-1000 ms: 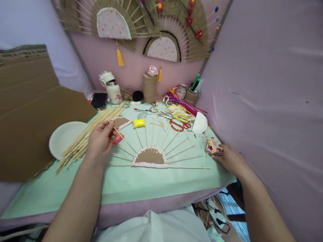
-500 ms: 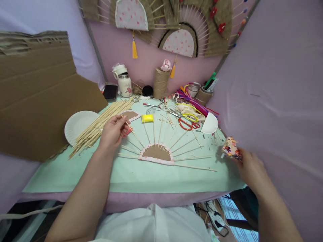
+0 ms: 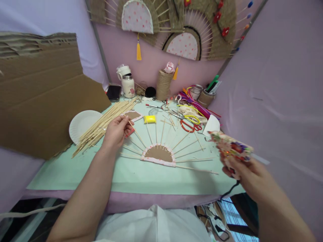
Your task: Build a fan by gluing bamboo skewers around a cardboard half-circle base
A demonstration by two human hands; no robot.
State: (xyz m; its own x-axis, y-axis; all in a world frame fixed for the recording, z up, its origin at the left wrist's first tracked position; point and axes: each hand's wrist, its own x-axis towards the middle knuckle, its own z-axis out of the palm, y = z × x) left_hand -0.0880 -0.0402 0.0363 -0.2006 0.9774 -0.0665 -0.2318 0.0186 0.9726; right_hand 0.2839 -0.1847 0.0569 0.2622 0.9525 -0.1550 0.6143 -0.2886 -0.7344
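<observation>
A half-round cardboard piece (image 3: 158,154) edged in pink-dotted cloth lies on the green table cover, with several thin sticks fanning out from it. My left hand (image 3: 116,131) pinches the outer end of one bamboo stick (image 3: 138,135) at the fan's upper left. Off to the right, above the table, my right hand (image 3: 243,169) is wrapped round a hot glue gun (image 3: 233,147) with a colourful flowered covering. Its nozzle points left, a clear glue stick protrudes at the back, and a dark cord hangs below.
Beside my left forearm lie a bundle of bamboo sticks (image 3: 101,126) and a white paper plate (image 3: 82,126). Behind the fan are a yellow packet (image 3: 149,119), red-handled scissors (image 3: 190,126) and a twine roll (image 3: 163,84). Large cardboard (image 3: 45,97) leans at left.
My right hand has lifted the glue gun from the table's right edge and turned it so its nozzle faces left. My left hand keeps its pinch on the stick. The view has shifted slightly.
</observation>
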